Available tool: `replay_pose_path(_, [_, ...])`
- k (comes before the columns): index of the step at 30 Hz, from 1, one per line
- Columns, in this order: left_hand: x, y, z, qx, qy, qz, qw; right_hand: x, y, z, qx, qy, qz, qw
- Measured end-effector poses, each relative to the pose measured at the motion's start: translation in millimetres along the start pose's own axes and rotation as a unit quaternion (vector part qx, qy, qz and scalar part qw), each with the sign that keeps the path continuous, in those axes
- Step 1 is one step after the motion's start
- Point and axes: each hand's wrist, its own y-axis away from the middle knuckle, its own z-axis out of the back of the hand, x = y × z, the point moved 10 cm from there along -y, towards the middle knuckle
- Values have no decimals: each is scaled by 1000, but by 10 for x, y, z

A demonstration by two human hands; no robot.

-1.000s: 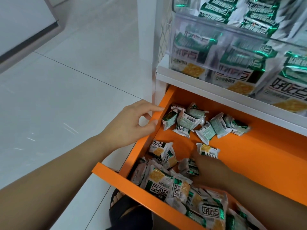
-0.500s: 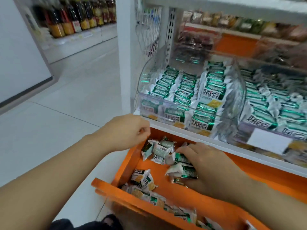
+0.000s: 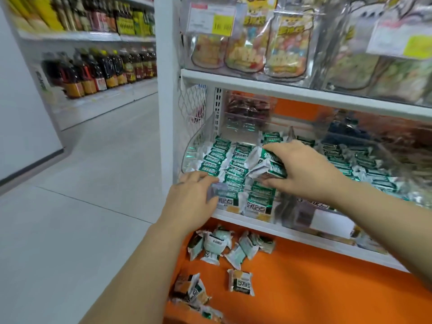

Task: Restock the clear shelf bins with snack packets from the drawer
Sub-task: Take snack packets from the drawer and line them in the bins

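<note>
My right hand (image 3: 308, 174) grips a small bunch of green-and-white snack packets (image 3: 268, 163) and holds it just above the rows of like packets in the clear shelf bin (image 3: 194, 146). At the bin's front left corner my left hand (image 3: 189, 202) has fingers above and thumb below the clear front wall, pinching it. Below the shelf the orange drawer (image 3: 304, 288) stands pulled out, with loose packets (image 3: 215, 246) scattered along its left side.
A second clear bin (image 3: 364, 160) of the same packets sits to the right. The white shelf above (image 3: 280, 87) carries hanging snack bags with price tags. Left of the unit lies open tiled aisle floor (image 3: 81, 183), with bottle shelves (image 3: 100, 66) beyond.
My right hand rose from the drawer with packets to above the bin. My left hand left the drawer's edge and moved up to the bin's front wall. My view tilted upward.
</note>
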Motion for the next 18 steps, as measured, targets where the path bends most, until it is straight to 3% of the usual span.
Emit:
replay_pose_path(10, [31, -107, -19, 30, 17, 14, 999, -290, -198, -737, 180, 133, -29, 974])
replay_pose_path(18, [48, -122, -4, 32, 32, 22, 999, -325, -157, -584, 65, 176, -30, 982])
